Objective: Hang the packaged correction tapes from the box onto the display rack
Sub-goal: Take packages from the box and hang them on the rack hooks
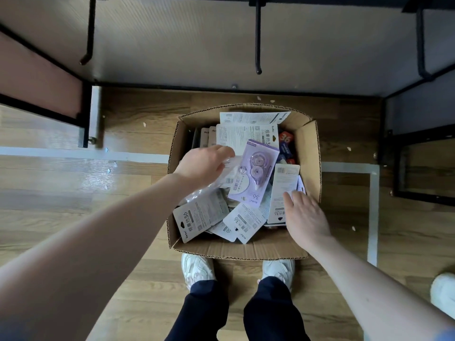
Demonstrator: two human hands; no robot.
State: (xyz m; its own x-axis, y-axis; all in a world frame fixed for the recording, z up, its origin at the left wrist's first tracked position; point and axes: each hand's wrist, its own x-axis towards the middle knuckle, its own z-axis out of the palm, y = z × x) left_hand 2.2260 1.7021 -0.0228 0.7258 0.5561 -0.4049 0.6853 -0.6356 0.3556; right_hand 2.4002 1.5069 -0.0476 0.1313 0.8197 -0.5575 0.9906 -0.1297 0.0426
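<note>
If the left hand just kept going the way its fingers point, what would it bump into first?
Most likely the purple correction tape pack lying face up on the pile in the box. The left hand points straight at it, fingertips almost at its edge; how far above it they are is unclear.

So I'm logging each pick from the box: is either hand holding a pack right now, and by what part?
No pack is clearly gripped. The left hand reaches over the packs, fingers hidden; the right hand lies open on a white pack.

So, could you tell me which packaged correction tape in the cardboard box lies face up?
The purple packaged correction tape mid-box; the others show white printed backs.
</note>
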